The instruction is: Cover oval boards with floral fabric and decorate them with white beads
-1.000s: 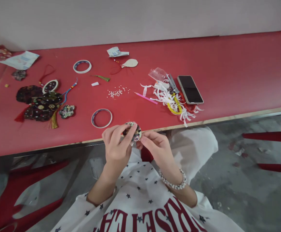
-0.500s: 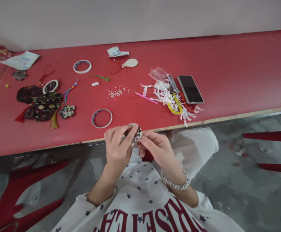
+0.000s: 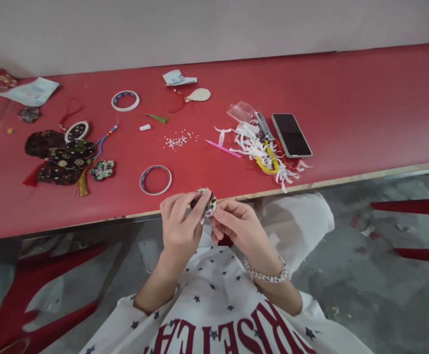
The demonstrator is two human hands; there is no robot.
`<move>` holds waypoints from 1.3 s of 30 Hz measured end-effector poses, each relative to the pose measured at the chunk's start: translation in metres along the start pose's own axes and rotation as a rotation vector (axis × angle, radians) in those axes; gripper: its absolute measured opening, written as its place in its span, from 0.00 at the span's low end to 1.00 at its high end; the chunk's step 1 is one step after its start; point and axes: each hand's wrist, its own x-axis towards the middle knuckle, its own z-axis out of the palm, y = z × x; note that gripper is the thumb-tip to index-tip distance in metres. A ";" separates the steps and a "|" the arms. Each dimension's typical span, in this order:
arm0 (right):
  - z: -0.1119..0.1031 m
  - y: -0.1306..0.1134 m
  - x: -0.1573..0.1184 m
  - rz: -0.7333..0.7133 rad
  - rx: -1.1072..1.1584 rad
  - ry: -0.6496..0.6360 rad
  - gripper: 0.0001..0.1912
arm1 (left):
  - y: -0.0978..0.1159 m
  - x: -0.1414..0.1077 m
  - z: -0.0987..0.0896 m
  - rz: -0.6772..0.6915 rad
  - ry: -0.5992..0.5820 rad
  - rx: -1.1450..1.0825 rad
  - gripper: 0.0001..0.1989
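Observation:
My left hand (image 3: 180, 223) is closed around a small, dark, floral fabric-covered piece (image 3: 210, 207) at the table's front edge, its index finger lying across the top. Pinched fingers of my right hand (image 3: 238, 223) meet the piece's right edge; their exact grip is partly hidden. A small white tab shows under the piece. Close by on the table lies a roll of double-sided tape (image 3: 155, 167). Behind it are scattered small white beads (image 3: 177, 141) and a pink pencil (image 3: 223, 149).
Left on the red table (image 3: 365, 108) are dark fabric pieces with tassels (image 3: 67, 162) and a flower-shaped patch (image 3: 102, 170). A second tape roll (image 3: 137, 102) lies farther back. To the right are scissors (image 3: 265, 128), white paper strips (image 3: 249, 142) and a phone (image 3: 291, 135).
My right hand has shifted very slightly at the piece's edge. My left hand keeps its hold, and the things on the table stay where they were.

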 end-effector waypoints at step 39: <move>0.008 0.005 -0.001 -0.108 -0.169 0.114 0.07 | -0.005 -0.006 0.003 -0.057 0.035 -0.013 0.22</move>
